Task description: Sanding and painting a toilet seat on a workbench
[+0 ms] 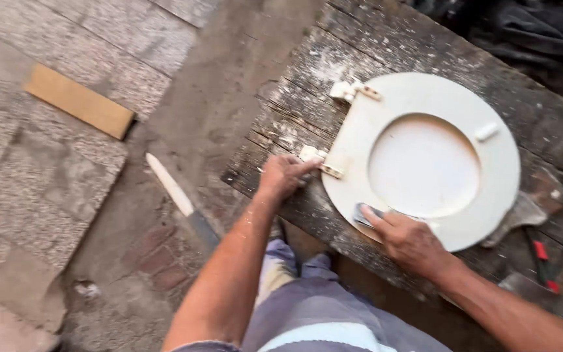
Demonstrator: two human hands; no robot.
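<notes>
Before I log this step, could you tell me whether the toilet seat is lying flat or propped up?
Flat. The toilet seat lies on the wooden bench, hinges toward the left hand, while the right hand presses a grey pad onto its rim.

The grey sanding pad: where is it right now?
Head view: the grey sanding pad lies under the right hand, on the near rim of the toilet seat.

Cream-white toilet seat on grey, paint-flecked worn bench; tan board, speckled grey paving, red-handled tool.

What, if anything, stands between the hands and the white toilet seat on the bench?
Nothing visible does. The left hand rests at the hinge, and the right hand presses a small grey pad onto the toilet seat.
</notes>
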